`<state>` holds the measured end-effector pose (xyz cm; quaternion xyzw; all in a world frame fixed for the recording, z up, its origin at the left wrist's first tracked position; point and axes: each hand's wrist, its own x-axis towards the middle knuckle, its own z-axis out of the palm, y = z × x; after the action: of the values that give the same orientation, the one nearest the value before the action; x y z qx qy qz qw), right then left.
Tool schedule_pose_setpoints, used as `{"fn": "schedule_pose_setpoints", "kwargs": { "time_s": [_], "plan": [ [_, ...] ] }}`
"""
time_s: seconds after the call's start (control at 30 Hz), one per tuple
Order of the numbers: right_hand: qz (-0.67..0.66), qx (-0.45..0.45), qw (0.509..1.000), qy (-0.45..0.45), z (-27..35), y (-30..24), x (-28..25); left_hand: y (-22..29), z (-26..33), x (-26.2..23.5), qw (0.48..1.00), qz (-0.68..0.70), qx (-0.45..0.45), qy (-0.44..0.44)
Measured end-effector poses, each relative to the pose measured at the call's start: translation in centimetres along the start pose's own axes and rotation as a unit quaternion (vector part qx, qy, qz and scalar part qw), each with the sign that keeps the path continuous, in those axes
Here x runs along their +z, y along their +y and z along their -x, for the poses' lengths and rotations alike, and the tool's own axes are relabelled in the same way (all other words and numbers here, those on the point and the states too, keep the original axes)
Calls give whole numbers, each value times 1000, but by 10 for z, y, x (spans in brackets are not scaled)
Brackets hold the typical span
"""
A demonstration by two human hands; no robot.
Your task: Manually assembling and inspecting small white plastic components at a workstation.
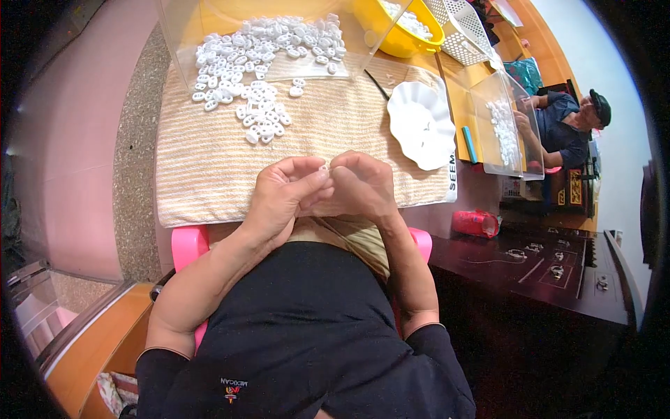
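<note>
My left hand (287, 190) is closed in front of me, pinching a small white plastic piece (323, 168) between thumb and forefinger. Right beside it, my right hand (366, 184) has its fingertips pressed together at the piece's edge; what they grip is hidden. Beyond my hands, a pile of white oval plastic pieces with holes (264, 112) spreads over a striped beige towel (202, 160). More of them lie within a clear plastic box (359, 66). To the right stands a white scalloped dish (412, 115) with a few tiny dark bits in it.
A yellow basin (434, 35) with white pieces and a white perforated basket (457, 38) stand at the far right. Near a blue stick (469, 144), a co-worker (558, 122) reaches into another clear box (481, 112). A red package (474, 223) rests by the dark wooden furniture (502, 262).
</note>
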<state>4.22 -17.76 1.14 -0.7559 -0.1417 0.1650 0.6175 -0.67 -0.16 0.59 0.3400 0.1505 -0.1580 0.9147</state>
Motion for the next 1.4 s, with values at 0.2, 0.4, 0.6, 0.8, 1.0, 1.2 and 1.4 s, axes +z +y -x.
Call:
{"fn": "schedule_pose_setpoints", "kwargs": {
  "time_s": [0.2, 0.4, 0.6, 0.8, 1.0, 1.2, 1.4],
  "plan": [
    [-42, 33, 998, 11, -2, 8, 0, 2, 1, 1, 1000, 8, 3, 6],
    [-55, -6, 998, 3, -2, 11, -1, 2, 1, 1, 1000, 2, 0, 0],
    [-52, 3, 999, 7, -2, 15, -3, 3, 3, 2, 1000, 3, -3, 3],
    [-49, -8, 999, 5, -2, 13, -2, 3, 3, 2, 1000, 5, 0, 4],
    [-30, -4, 1000, 1, -2, 17, -3, 0, 2, 0, 1000, -7, 4, 2],
    [-14, -9, 1000, -5, -2, 14, -3, -2, 2, -1, 1000, -14, 14, 3],
    [-25, -15, 999, -19, -1, 7, 0, -5, 1, -2, 999, -32, 22, 3]
  ]
}}
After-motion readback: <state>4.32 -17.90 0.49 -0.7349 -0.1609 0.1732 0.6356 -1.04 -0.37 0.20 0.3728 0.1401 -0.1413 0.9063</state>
